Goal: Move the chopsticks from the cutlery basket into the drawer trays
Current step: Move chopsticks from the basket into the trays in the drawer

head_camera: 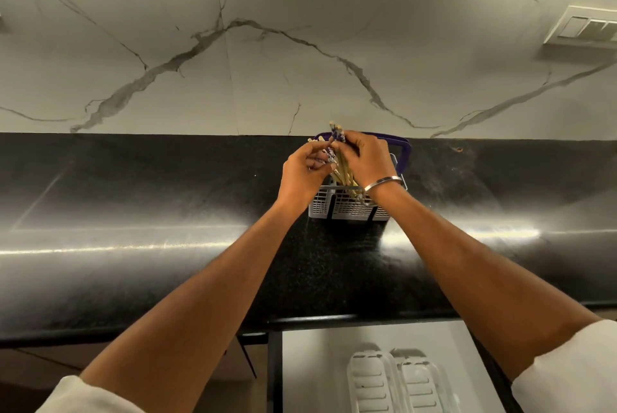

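Both our hands gather chopsticks above the basket.

Our right hand (365,157) is wrapped tight round a bunch of chopsticks (344,172), and our left hand (302,175) pinches a few of them at 9 o'clock of it. The chopsticks stand with their lower ends in the grey basket (347,207) on the black worktop (133,212). At 6 o'clock, the open drawer (317,362) holds two white trays (397,382).

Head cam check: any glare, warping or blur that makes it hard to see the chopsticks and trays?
Head view: bright glare streaks run along the black countertop; wide-angle warping bows its edge; the chopsticks look soft and partly hidden by both hands over the basket; the white trays are cut off at the bottom edge.
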